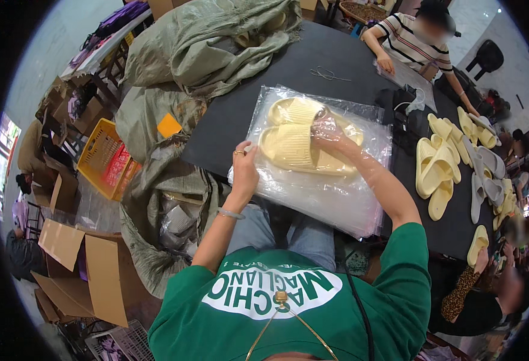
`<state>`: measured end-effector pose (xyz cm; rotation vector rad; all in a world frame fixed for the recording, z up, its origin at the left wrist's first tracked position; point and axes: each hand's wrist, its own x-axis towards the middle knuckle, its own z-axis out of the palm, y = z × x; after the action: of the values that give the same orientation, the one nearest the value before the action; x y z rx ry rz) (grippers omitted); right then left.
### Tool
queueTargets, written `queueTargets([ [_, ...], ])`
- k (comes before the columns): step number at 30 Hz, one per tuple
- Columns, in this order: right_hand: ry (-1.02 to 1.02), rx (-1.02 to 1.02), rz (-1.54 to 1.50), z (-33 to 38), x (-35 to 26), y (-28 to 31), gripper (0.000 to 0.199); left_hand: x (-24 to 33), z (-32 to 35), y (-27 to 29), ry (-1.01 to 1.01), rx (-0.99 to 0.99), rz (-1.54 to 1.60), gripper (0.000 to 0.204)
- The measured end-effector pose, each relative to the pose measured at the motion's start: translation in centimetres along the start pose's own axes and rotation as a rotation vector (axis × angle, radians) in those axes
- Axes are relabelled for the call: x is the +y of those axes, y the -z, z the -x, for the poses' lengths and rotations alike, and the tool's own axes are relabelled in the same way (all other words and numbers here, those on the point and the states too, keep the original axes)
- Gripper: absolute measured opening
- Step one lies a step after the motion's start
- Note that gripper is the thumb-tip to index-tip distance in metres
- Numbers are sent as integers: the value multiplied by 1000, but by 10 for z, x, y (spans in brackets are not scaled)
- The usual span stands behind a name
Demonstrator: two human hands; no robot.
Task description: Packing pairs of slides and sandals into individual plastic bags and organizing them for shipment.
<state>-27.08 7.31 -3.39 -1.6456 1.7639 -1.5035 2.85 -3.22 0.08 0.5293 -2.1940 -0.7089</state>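
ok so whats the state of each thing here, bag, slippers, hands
clear plastic bag: lying flat on a stack of bags, mouth held open
pair of yellow slippers: inside the bag, side by side
left hand: gripping the bag's edge
right hand: inside the bag, on the slippers
loose slippers: unbagged, heaped on the black table

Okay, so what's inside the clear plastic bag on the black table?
A pair of pale yellow slippers lies inside the clear plastic bag, with the right hand reaching in over them. The left hand holds the bag's edge. The slippers' heel ends are hidden.

Bright even daylight, soft shadows, fisheye bending toward dark rim.
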Motion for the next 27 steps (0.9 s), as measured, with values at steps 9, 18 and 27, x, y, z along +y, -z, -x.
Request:
queueTargets([
  [9, -130, -303, 871, 47, -122, 66, 15, 1, 16, 50, 21, 165, -138, 43],
  [18, -303, -4, 898, 118, -196, 184, 23, -14, 12, 46, 51, -112, -343, 40],
  [27, -226, 509, 424, 134, -240, 253, 37, 11, -26, 19, -313, -409, -470, 57],
])
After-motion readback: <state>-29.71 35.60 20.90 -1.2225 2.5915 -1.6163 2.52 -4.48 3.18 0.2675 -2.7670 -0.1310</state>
